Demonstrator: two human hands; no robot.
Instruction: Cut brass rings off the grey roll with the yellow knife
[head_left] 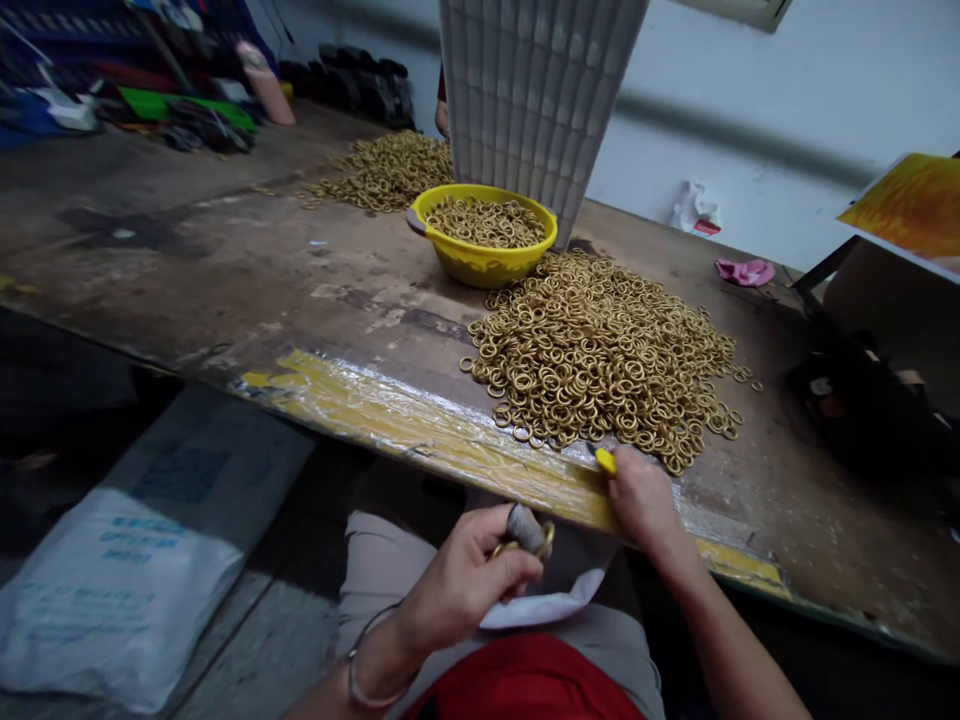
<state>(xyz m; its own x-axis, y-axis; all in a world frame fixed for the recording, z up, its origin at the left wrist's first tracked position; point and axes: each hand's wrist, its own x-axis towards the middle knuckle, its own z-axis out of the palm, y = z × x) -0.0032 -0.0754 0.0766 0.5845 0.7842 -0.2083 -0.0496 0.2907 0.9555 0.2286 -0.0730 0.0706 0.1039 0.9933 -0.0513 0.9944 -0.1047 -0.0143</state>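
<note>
My left hand (469,575) is over my lap, just off the table's front edge, fingers curled around a few brass-coloured rings (549,540). One of its fingers wears a grey wrap (525,528). At the table edge my right hand (646,500) is closed on a small yellow-handled tool (604,461) with a dark tip; its exact kind cannot be made out. That tip points at the near side of a large heap of loose rings (600,350). Below my hands, a white bag or cloth (551,605) lies across my lap.
Behind the heap stands a yellow basin (487,262) full of rings, against a tall grey ribbed panel (536,90). A second ring heap (401,170) lies farther left, near another person's hand (442,120). Yellow tape (390,415) covers the table edge. A printed sack (142,550) rests on the floor.
</note>
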